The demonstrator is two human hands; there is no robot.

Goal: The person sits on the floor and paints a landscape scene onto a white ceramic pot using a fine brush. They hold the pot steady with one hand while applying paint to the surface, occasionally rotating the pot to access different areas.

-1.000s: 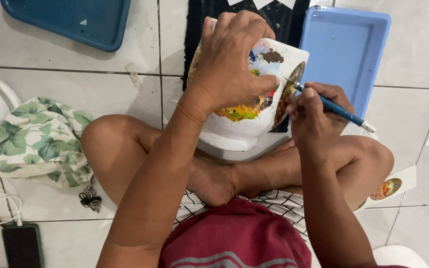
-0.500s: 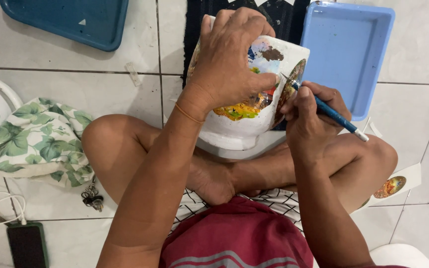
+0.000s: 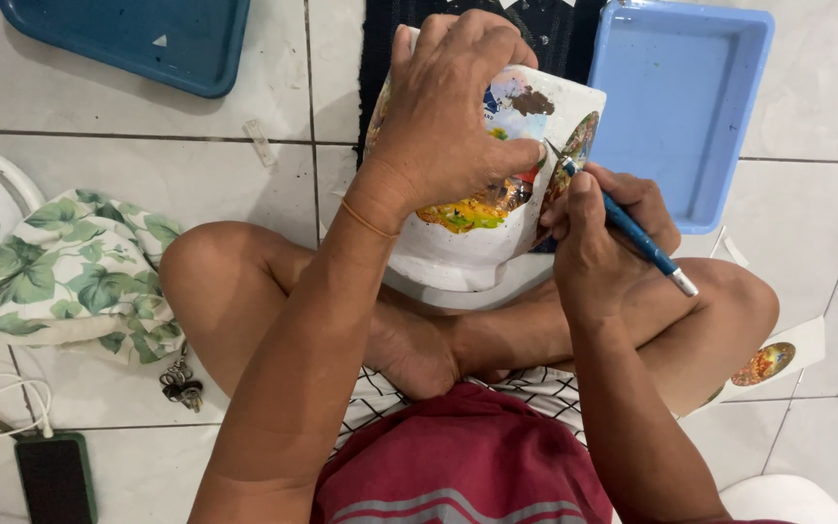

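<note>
White ceramic pot (image 3: 458,257) sits clasped in the left hand (image 3: 453,126); the right hand (image 3: 598,238) pinches a blue craft knife (image 3: 632,238).

- Dark blue tray (image 3: 138,44), up and left of the hands
- Light blue tray (image 3: 681,107), just right of them
- Leaf-print cloth (image 3: 75,277), far left
- Phone (image 3: 55,477), lower left
- Keys (image 3: 181,386), beside the cloth

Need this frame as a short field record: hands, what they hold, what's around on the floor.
posture: seated cross-legged on tiled floor
left hand: grips white pot from above
right hand: holds blue brush, tip at the pot's painted side
pot: white, multicoloured painting on its side, resting over the legs
behind pot: light blue tray
upper left: dark blue tray
left: leaf-print cloth, keys, phone
</note>
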